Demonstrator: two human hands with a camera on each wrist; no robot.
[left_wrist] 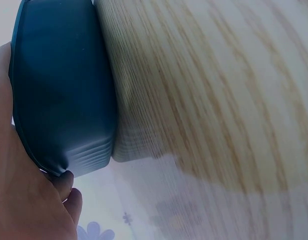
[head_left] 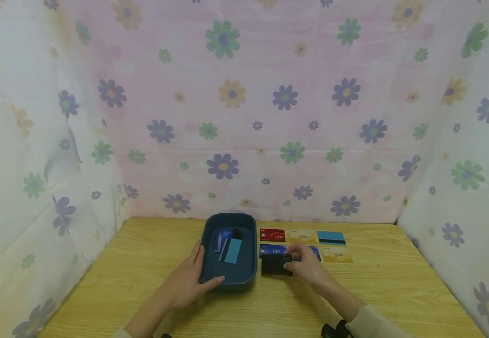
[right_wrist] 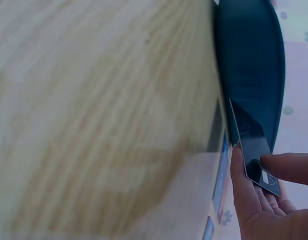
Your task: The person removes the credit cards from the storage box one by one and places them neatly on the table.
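With a few cards already in the blue tray (head_left: 229, 278) that the left hand (head_left: 187, 283) steadies with fingers spread, the right hand (head_left: 305, 265) pinches a black card (head_left: 274, 264) just right of it, five more cards (head_left: 303, 244) still lying beyond

The red card (head_left: 272, 234), lying on the wooden table just right of the dark blue tray (head_left: 229, 278), carries the letters "VIP" in pale print. The black card (head_left: 275, 264), pinched by the right hand (head_left: 305, 265) beside the tray's right wall, shows light lettering at its right end that looks like "VIP" too, though it is small and partly covered by fingers. Print on the other cards, both beside the tray and inside it, is too small to read.
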